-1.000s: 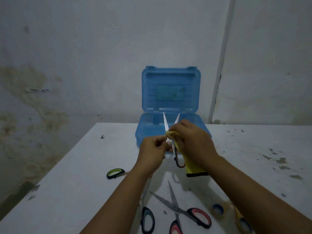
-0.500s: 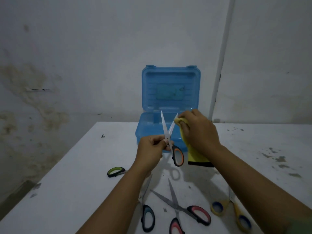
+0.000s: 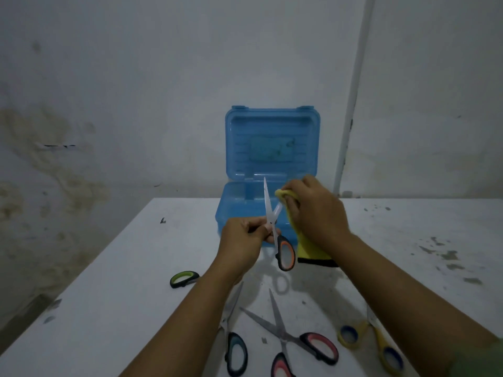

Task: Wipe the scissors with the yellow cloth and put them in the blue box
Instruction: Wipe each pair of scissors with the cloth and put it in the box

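We have both hands up over the white table (image 3: 109, 308); the left hand (image 3: 241, 240) pinches the orange-handled scissors (image 3: 275, 229) near the pivot, blades parted and pointing up, one orange-and-black loop hanging below; the right hand (image 3: 315, 213) is curled tight round the yellow cloth (image 3: 313, 251), bunched at the fingertips just beside the shorter blade, its dark-edged tail hanging down behind the wrist; whether cloth touches blade we cannot tell. Behind them sits one blue box (image 3: 272, 148), lid upright against the wall, tray open, at the table's far edge. Now we count what lies on the table near us: four more pairs; green-handled scissors (image 3: 184, 278) at the left, mostly hidden by the forearm; teal-handled scissors (image 3: 236, 352) with blades running up under that arm; red-handled scissors (image 3: 296, 341) spread wide in the middle; yellow-handled scissors (image 3: 373, 341) at the right, partly under the other forearm. That makes five pairs in all, one cloth, one box.
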